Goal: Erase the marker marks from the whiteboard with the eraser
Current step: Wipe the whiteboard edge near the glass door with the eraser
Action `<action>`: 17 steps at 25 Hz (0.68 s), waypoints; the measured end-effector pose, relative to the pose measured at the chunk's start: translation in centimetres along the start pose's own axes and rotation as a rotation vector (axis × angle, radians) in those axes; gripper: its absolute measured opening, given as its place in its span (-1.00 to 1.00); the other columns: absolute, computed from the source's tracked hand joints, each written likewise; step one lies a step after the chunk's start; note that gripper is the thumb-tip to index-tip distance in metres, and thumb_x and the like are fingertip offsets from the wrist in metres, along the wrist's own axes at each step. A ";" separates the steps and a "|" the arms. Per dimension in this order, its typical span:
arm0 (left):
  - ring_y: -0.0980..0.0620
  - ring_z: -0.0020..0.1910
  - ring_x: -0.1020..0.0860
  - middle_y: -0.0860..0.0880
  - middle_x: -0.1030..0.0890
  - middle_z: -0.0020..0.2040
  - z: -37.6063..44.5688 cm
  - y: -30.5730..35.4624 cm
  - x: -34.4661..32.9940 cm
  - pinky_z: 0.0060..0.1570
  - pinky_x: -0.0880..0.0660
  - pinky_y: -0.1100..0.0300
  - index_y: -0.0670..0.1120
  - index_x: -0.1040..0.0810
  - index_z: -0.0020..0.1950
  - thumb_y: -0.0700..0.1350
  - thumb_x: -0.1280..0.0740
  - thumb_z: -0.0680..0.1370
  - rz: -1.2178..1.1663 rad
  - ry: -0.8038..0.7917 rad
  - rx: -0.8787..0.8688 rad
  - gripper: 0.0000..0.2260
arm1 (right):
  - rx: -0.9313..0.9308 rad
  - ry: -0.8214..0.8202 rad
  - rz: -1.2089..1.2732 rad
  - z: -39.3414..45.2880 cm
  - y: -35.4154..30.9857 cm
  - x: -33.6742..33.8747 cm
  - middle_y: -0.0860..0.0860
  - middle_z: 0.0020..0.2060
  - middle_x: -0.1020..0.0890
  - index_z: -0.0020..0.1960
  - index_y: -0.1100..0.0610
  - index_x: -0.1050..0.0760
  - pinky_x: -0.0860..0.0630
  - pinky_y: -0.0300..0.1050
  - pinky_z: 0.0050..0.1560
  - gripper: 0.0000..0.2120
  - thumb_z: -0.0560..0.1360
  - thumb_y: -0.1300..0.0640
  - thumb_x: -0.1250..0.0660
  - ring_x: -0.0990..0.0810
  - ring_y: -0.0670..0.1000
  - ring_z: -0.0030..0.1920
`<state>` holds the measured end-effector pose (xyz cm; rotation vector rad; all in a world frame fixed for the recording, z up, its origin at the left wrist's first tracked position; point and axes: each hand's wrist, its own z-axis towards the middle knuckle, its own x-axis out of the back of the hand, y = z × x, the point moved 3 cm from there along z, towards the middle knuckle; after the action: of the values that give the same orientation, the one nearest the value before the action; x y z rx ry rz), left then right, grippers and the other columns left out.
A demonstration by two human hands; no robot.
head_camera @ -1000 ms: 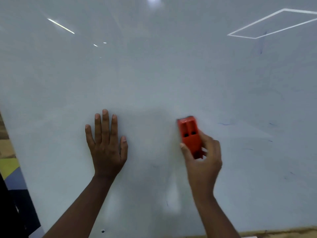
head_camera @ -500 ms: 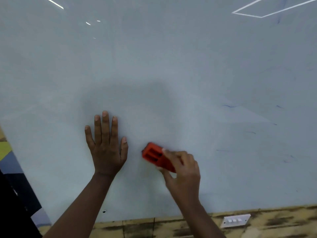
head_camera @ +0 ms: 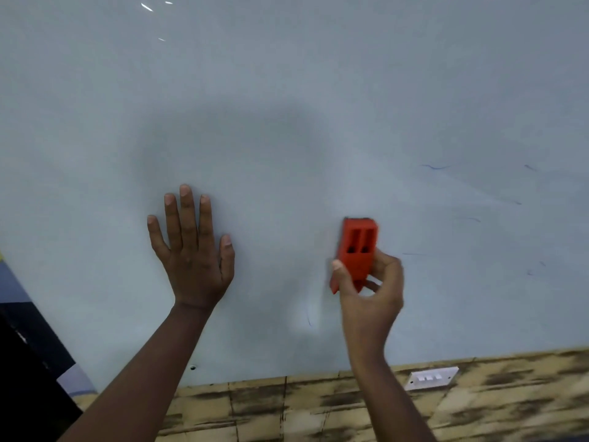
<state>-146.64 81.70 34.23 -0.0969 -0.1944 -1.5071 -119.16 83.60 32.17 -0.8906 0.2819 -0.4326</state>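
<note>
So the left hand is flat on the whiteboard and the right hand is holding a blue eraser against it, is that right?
Not quite: the eraser is orange-red, not blue. The head view shows the left hand flat on the whiteboard and the right hand holding the eraser against it.

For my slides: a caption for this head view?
Right hand holds red eraser on whiteboard; left hand lies flat beside it.

Whiteboard (head_camera: 287, 90) cut off top, left, right; eraser (head_camera: 357, 250) lower end hidden behind right hand (head_camera: 369, 291).
</note>
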 end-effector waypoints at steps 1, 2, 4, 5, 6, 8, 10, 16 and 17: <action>-0.12 0.73 0.07 -0.28 -0.16 0.68 -0.1 0.1 -0.1 0.66 0.10 -0.25 -0.14 -0.05 0.74 -0.02 -0.10 0.73 -0.004 0.000 0.009 -0.41 | 0.107 -0.093 -0.085 -1.6 0.4 -1.1 -0.02 0.05 -0.58 0.24 0.08 -0.53 -0.59 -0.03 -0.01 -0.52 0.42 -0.01 -0.62 -0.60 0.03 0.03; -0.11 0.73 0.08 -0.28 -0.16 0.67 -0.2 0.2 -0.1 0.66 0.11 -0.25 -0.13 -0.04 0.74 -0.02 -0.10 0.73 -0.011 0.002 0.021 -0.41 | 0.224 -0.191 -0.192 -3.4 1.1 -2.1 -0.01 0.06 -0.55 0.27 0.09 -0.53 -0.56 -0.03 0.01 -0.51 0.43 -0.01 -0.62 -0.57 0.05 0.03; -0.10 0.73 0.10 -0.28 -0.15 0.67 -0.5 0.4 -0.2 0.66 0.12 -0.25 -0.11 -0.02 0.74 -0.01 -0.10 0.73 -0.026 -0.004 0.039 -0.40 | 0.402 -0.329 -0.380 -6.6 3.5 -3.1 0.04 0.05 -0.55 0.31 0.07 -0.50 -0.56 0.01 -0.03 -0.46 0.43 -0.03 -0.62 -0.54 0.07 0.02; -0.11 0.73 0.11 -0.27 -0.12 0.68 -0.9 0.4 -0.3 0.66 0.13 -0.25 -0.11 0.00 0.75 0.00 -0.11 0.73 -0.026 -0.014 0.035 -0.39 | 0.453 -0.363 -0.432 -7.7 4.7 -3.2 0.05 0.04 -0.56 0.32 0.05 -0.48 -0.57 0.04 -0.08 -0.43 0.42 -0.04 -0.62 -0.54 0.08 0.00; -0.11 0.73 0.12 -0.26 -0.08 0.70 -1.4 0.4 -0.3 0.66 0.14 -0.25 -0.10 0.01 0.75 0.02 -0.12 0.72 -0.023 -0.027 0.023 -0.38 | 0.483 -0.384 -0.462 -8.5 5.8 -3.0 0.05 0.03 -0.57 0.32 0.04 -0.47 -0.58 0.05 -0.12 -0.41 0.40 -0.04 -0.63 -0.55 0.09 -0.02; -0.13 0.73 0.12 -0.17 0.06 0.75 -3.0 0.6 -0.5 0.65 0.15 -0.26 -0.10 0.02 0.75 0.04 -0.13 0.72 -0.020 -0.051 -0.010 -0.35 | 0.472 -0.421 -0.471 -9.0 6.7 -2.5 0.04 0.02 -0.58 0.30 0.02 -0.46 -0.60 0.07 -0.16 -0.40 0.38 -0.06 -0.64 -0.56 0.09 -0.03; -0.15 0.73 0.12 -0.10 0.13 0.76 -4.9 0.7 -0.8 0.65 0.15 -0.28 -0.09 0.01 0.75 0.07 -0.15 0.71 -0.026 -0.073 -0.024 -0.34 | 0.357 -0.395 -0.394 -8.1 5.9 -2.0 -0.02 0.04 -0.57 0.25 0.03 -0.48 -0.61 0.06 -0.12 -0.45 0.39 -0.09 -0.63 -0.57 0.05 0.00; -0.14 0.73 0.13 -0.08 0.15 0.76 -7.6 1.5 -1.6 0.64 0.17 -0.29 -0.08 0.03 0.75 0.08 -0.17 0.70 -0.057 -0.091 0.030 -0.31 | -0.149 0.036 0.122 0.6 -0.1 0.6 -0.11 -0.02 -0.66 0.14 0.02 -0.50 -0.66 -0.12 -0.07 -0.52 0.36 -0.03 -0.66 -0.68 -0.11 -0.01; -0.14 0.73 0.14 -0.07 0.15 0.76 -7.7 1.5 -1.6 0.64 0.17 -0.29 -0.07 0.04 0.75 0.08 -0.18 0.70 -0.056 -0.091 0.033 -0.30 | -0.150 0.049 0.138 1.0 -0.3 0.7 -0.11 -0.01 -0.66 0.14 0.02 -0.49 -0.66 -0.14 -0.08 -0.52 0.36 -0.05 -0.65 -0.68 -0.13 0.01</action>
<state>-144.68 81.97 26.48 -0.1347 -0.2973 -1.5558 -118.19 83.75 32.93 -1.0012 0.4229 -0.3086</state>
